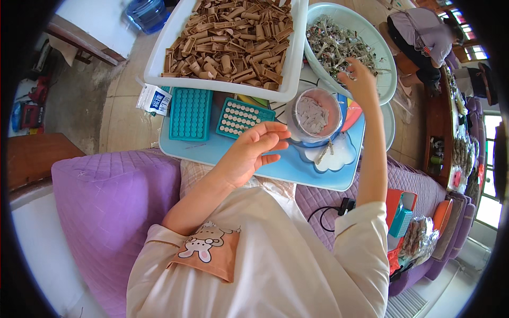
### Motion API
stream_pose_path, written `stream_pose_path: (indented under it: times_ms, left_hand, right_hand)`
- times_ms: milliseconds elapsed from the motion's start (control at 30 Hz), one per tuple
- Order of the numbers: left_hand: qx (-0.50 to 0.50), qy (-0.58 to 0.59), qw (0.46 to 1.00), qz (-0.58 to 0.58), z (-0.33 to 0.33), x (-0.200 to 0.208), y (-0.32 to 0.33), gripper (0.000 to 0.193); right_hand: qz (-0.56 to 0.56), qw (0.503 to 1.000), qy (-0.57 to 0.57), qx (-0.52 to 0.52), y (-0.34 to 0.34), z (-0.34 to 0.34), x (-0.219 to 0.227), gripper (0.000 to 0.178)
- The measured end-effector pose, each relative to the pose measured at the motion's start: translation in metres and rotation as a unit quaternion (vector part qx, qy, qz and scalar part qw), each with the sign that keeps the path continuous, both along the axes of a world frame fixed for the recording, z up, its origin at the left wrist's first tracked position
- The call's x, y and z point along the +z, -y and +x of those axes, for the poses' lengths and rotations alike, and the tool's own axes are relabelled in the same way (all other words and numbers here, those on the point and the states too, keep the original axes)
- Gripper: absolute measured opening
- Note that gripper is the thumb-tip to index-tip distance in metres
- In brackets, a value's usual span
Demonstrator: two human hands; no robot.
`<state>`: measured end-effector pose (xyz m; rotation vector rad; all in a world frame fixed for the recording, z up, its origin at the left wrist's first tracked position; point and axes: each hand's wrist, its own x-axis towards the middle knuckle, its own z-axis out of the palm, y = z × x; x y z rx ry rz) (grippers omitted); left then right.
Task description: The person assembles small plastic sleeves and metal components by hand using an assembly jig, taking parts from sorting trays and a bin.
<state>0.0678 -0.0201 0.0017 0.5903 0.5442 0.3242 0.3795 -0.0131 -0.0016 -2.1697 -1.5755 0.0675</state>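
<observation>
My left hand [249, 151] hovers over the near side of a small blue table [222, 151], fingers apart and nothing visible in them. Just beyond it lies a teal tray [255, 112] with rows of round white pieces in its holes. My right hand [361, 82] reaches over the near rim of a pale green basket [389, 87], thumb and fingers apart. Inside the basket is a heap of small greyish-green wrapped pieces [336, 45]. Between the hands stands a clear round tub [339, 119] holding pale paper-like slips [313, 114].
A large white bin [151, 69] of brown half-tube pieces [228, 45] takes up the table's far side. At left are a second teal tray [189, 114] and a white packet [154, 100]. A purple quilted sofa [111, 196] flanks me. Another person [421, 34] bends over at far right.
</observation>
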Motion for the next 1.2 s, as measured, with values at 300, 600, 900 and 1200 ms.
stream_pose_path:
  times_ms: [300, 600, 900, 1200]
  left_hand:
    - [0.083, -0.05, 0.995, -0.027, -0.032, -0.02, -0.006, 0.023]
    - [0.071, -0.042, 0.994, -0.066, -0.028, -0.031, 0.006, 0.017]
    - [0.084, -0.063, 0.991, -0.078, -0.037, -0.04, 0.009, 0.017]
    - [0.081, -0.066, 0.992, -0.066, -0.036, -0.034, 0.01, 0.014]
  right_hand:
    - [0.25, 0.941, -0.215, -0.073, -0.023, 0.031, 0.032, 0.018]
    - [0.471, 0.867, -0.152, -0.055, -0.02, 0.037, 0.117, 0.017]
    - [0.045, 0.994, 0.085, -0.058, -0.024, 0.032, 0.054, 0.012]
    - [0.032, 0.997, 0.062, -0.031, -0.011, 0.053, 0.055, 0.019]
